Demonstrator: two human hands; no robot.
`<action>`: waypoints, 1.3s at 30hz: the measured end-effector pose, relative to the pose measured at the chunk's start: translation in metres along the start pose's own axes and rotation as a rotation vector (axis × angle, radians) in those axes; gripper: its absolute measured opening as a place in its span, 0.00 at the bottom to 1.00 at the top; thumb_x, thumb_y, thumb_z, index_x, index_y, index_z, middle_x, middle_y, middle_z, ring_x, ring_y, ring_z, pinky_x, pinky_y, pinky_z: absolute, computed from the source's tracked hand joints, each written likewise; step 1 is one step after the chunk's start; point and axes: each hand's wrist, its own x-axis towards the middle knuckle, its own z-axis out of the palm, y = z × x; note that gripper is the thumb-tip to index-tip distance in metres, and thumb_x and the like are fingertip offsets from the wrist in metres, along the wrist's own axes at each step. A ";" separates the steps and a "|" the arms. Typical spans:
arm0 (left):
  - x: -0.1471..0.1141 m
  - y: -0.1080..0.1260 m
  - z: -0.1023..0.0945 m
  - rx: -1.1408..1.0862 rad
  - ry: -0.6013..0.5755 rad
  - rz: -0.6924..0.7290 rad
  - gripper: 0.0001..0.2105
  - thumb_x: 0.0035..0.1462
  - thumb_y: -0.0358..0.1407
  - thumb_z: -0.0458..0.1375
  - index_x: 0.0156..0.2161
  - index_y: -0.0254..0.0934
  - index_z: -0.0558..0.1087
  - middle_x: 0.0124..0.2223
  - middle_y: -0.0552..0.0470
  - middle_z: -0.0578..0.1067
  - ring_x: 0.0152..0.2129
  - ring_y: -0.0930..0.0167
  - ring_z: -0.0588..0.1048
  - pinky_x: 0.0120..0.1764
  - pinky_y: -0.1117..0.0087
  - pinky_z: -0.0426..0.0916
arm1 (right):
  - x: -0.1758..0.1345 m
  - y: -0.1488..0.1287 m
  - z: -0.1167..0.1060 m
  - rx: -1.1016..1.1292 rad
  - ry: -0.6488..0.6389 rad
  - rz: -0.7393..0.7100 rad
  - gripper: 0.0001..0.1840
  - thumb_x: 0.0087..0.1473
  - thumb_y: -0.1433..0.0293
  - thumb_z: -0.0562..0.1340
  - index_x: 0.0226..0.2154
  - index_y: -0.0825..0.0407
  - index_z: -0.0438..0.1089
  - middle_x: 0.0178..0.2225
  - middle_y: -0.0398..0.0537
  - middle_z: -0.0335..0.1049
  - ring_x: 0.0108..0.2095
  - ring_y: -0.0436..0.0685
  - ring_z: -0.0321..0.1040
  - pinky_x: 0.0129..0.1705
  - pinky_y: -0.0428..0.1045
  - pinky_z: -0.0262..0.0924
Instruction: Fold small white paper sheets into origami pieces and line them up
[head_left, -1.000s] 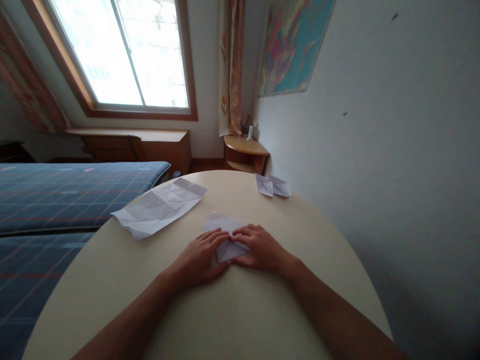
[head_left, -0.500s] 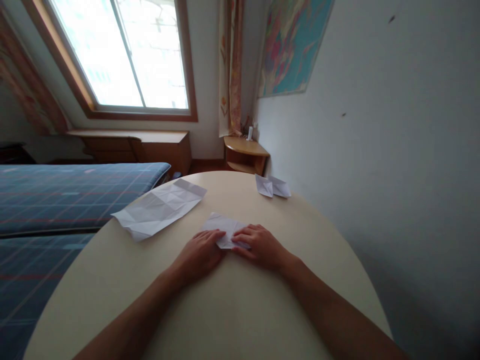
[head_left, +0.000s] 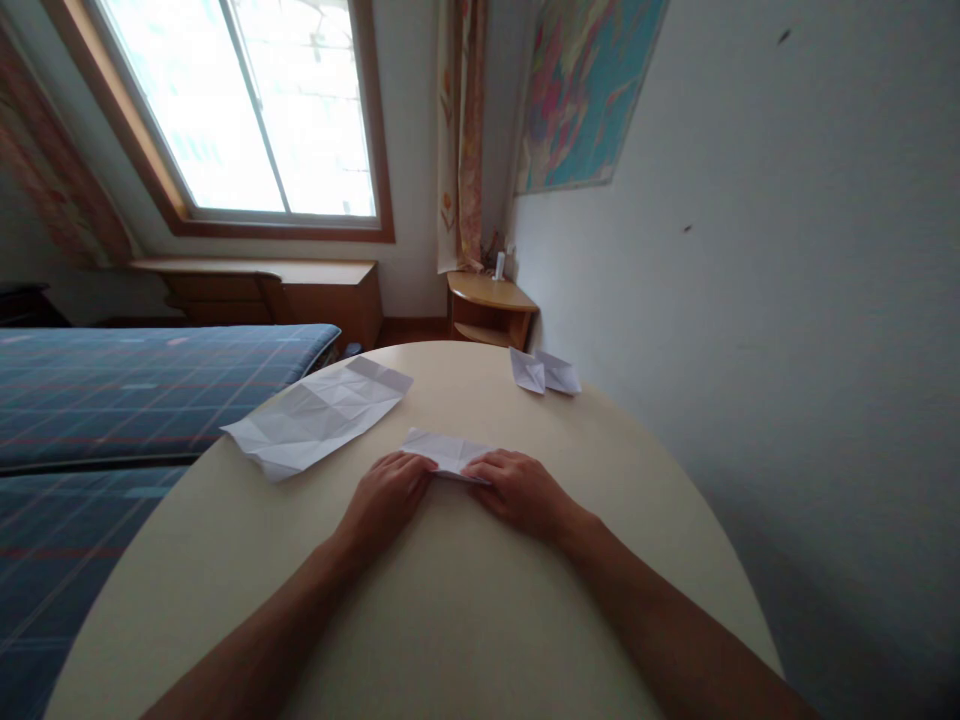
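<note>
A small folded sheet of white paper (head_left: 452, 451) lies between my hands, its near edge slightly raised. My left hand (head_left: 391, 492) grips the paper's left near corner, thumb and fingers closed on it. On the opposite corner, my right hand (head_left: 519, 488) pinches the paper in the same way. The undersides of the fingers are hidden. Farther left rests a larger creased sheet of white paper (head_left: 319, 415), opened out. Toward the back right stand folded paper pieces (head_left: 545, 372) with pointed corners.
The round cream table (head_left: 465, 620) fills the foreground. A blue plaid mattress (head_left: 150, 375) adjoins its left side, and a white wall (head_left: 787, 330) rises along the right. Behind the table is a wooden corner shelf (head_left: 491, 292).
The near edge of the paper has come up and away from me, and the paper looks narrower. My left hand has shifted slightly left and forward; both hands now grip the near corners.
</note>
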 end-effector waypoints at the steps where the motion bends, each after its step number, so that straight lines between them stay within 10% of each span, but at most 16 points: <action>1: 0.000 0.001 -0.001 0.005 0.015 0.000 0.08 0.64 0.33 0.52 0.41 0.41 0.74 0.42 0.49 0.81 0.41 0.65 0.78 0.47 0.61 0.71 | 0.000 0.001 0.000 0.006 0.005 0.032 0.12 0.62 0.69 0.59 0.47 0.47 0.73 0.47 0.48 0.76 0.47 0.57 0.72 0.50 0.50 0.63; 13: -0.001 0.002 -0.008 0.071 0.104 -0.152 0.07 0.64 0.39 0.54 0.39 0.42 0.74 0.38 0.52 0.81 0.36 0.66 0.79 0.40 0.67 0.71 | 0.001 0.008 -0.001 0.161 0.119 0.312 0.12 0.64 0.66 0.55 0.40 0.48 0.74 0.36 0.47 0.78 0.35 0.57 0.75 0.37 0.48 0.64; 25: 0.004 0.010 -0.009 -0.271 0.303 -0.410 0.13 0.58 0.47 0.59 0.40 0.40 0.75 0.37 0.52 0.81 0.30 0.68 0.78 0.36 0.69 0.71 | 0.005 0.016 -0.006 0.467 0.502 0.468 0.18 0.57 0.60 0.62 0.48 0.49 0.70 0.40 0.49 0.77 0.37 0.58 0.75 0.41 0.52 0.68; 32: 0.003 0.014 -0.007 -0.179 0.013 -0.345 0.11 0.57 0.43 0.58 0.43 0.43 0.75 0.32 0.55 0.80 0.26 0.70 0.77 0.30 0.71 0.69 | 0.000 0.033 0.002 0.368 0.404 0.577 0.24 0.54 0.62 0.64 0.52 0.51 0.67 0.32 0.46 0.75 0.32 0.57 0.73 0.37 0.51 0.67; 39: -0.002 0.019 -0.005 -0.054 -0.150 -0.168 0.11 0.60 0.41 0.56 0.47 0.47 0.74 0.34 0.57 0.81 0.26 0.71 0.77 0.31 0.72 0.67 | 0.002 0.019 0.000 -0.047 0.297 0.424 0.18 0.55 0.73 0.61 0.49 0.52 0.70 0.50 0.55 0.72 0.52 0.63 0.66 0.57 0.60 0.59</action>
